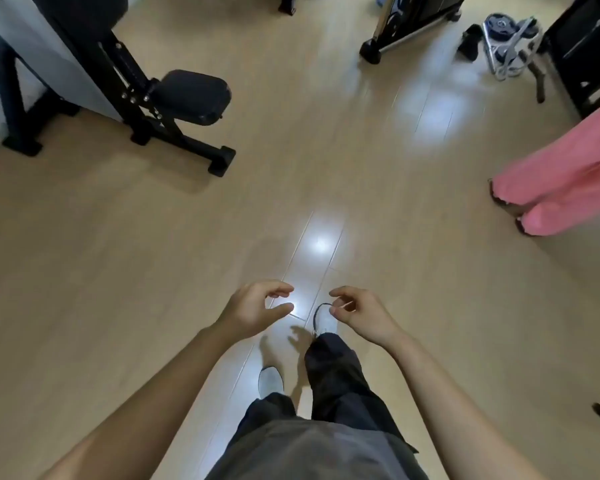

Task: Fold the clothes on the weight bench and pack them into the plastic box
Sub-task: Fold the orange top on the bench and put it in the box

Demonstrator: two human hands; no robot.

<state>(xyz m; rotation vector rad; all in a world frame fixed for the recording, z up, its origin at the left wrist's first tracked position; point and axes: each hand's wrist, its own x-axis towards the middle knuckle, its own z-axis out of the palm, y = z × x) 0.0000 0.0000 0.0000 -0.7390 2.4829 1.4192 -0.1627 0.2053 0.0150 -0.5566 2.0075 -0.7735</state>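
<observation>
The left hand (253,310) and right hand (359,315) hover side by side over the pale wooden plank floor (118,271), fingers loosely curled, holding nothing. The black padded weight bench (191,95) stands at the floor's far left; a person in pink trousers (561,181) stands at its right edge.

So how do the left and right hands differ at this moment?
The left hand has a wide gap between thumb and fingers; the right hand curls in more, fingertips close to the thumb. The left hand hangs over bare floor, the right hand over a white shoe. Both are empty.
</observation>
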